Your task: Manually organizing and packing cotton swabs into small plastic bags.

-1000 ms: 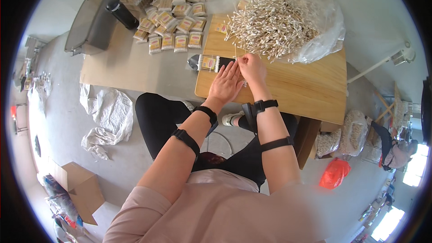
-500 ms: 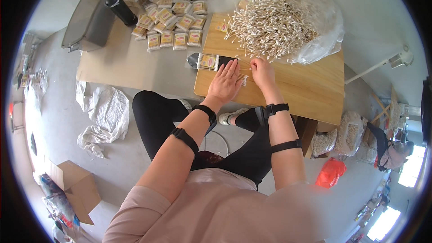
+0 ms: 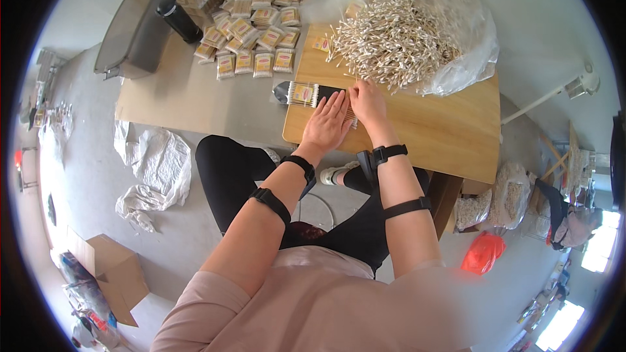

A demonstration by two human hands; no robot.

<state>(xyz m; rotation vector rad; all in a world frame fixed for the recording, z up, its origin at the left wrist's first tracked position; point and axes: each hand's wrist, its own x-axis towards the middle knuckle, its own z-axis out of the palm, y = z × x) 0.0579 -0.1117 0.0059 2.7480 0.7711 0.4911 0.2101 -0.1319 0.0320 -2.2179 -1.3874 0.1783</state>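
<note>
My left hand (image 3: 326, 124) lies flat with its fingers stretched out over a row of cotton swabs (image 3: 354, 121) and the end of a black strip (image 3: 328, 91). Beyond its fingertips, a packet of cotton swabs (image 3: 302, 94) with a yellow label rests on the same strip. My right hand (image 3: 369, 102) is closed in a pinch close beside the left fingers, at the near edge of a big heap of loose cotton swabs (image 3: 398, 39). A thin stick shows at its fingertips; the rest of it is hidden by the fingers.
The heap lies in a clear plastic bag (image 3: 479, 58) on a wooden board (image 3: 450, 130). Many filled packets (image 3: 264, 39) are piled on the table at the far left, near a black bottle (image 3: 179, 21) and a grey bin (image 3: 134, 32). A white sack (image 3: 160, 169) lies on the floor.
My right hand has moved left and slightly nearer, against the left fingers. My left hand stays flat in place. The whole view has shifted slightly.
</note>
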